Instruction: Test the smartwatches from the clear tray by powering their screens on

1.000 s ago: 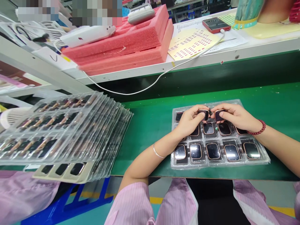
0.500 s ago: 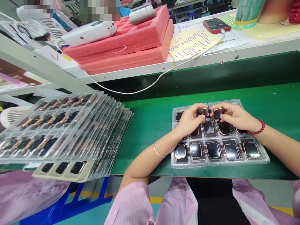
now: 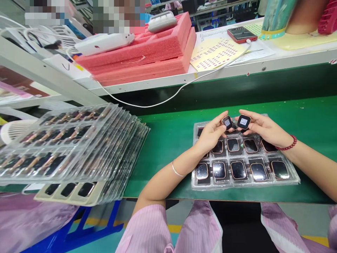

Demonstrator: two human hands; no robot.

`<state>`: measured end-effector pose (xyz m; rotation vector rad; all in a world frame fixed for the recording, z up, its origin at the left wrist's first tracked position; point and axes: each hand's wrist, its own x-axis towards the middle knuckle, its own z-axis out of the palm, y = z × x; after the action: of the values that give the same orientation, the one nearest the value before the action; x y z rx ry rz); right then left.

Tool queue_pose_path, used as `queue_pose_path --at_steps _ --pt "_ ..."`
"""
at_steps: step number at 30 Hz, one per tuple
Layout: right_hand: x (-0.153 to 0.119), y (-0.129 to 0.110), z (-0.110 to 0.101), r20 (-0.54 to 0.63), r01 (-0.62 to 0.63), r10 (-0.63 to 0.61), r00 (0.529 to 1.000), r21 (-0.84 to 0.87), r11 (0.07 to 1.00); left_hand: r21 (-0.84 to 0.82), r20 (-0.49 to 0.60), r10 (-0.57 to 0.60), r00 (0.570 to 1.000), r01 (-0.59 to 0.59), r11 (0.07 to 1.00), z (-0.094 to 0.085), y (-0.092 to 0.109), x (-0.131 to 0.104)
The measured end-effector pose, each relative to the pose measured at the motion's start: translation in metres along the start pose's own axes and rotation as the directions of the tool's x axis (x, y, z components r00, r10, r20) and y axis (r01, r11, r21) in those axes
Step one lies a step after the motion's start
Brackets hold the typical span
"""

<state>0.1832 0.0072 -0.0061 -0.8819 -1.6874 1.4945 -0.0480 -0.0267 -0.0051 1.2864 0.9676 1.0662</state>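
Note:
My left hand [image 3: 210,135] pinches a small black smartwatch body [image 3: 226,122], lifted above a clear plastic tray [image 3: 292,177]. My right hand [image 3: 264,129] holds a second watch body [image 3: 243,121] right beside the first. Both bodies are turned so a white code label on each faces me. The tray lies on the green belt [image 3: 168,140] and holds several more watch bodies with rose-gold rims in its pockets. My hands hide part of the tray's far row.
A slanting stack of clear trays [image 3: 71,144] with watch parts fills the left side. Behind the belt a raised shelf carries pink foam blocks [image 3: 147,52], a white handheld device [image 3: 105,42], printed sheets [image 3: 216,52] and a red phone [image 3: 240,34] on a white cable.
Both hands have lifted their watch bodies up off the tray's far row and turned them over, so the code labels now show.

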Motion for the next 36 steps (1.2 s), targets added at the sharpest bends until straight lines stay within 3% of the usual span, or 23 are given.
queue_pose_path --at_steps 6,13,24,36 --pt "0.003 0.000 -0.006 -0.030 -0.035 0.037 0.999 0.066 0.997 -0.046 0.063 -0.001 0.998 0.004 0.999 0.001 -0.002 0.002" --pt "-0.005 -0.006 -0.012 0.030 -0.095 0.098 0.995 -0.078 0.992 -0.139 0.141 0.017 0.990 0.003 0.990 0.005 -0.005 0.003" --pt "-0.004 -0.004 -0.012 0.018 -0.140 0.144 0.989 -0.155 0.978 -0.071 0.153 -0.035 0.988 0.046 0.996 0.005 0.000 0.002" --pt "-0.002 -0.007 -0.001 0.075 -0.025 0.029 0.997 -0.059 0.998 -0.098 0.118 -0.009 0.993 0.020 0.995 0.002 -0.007 0.001"
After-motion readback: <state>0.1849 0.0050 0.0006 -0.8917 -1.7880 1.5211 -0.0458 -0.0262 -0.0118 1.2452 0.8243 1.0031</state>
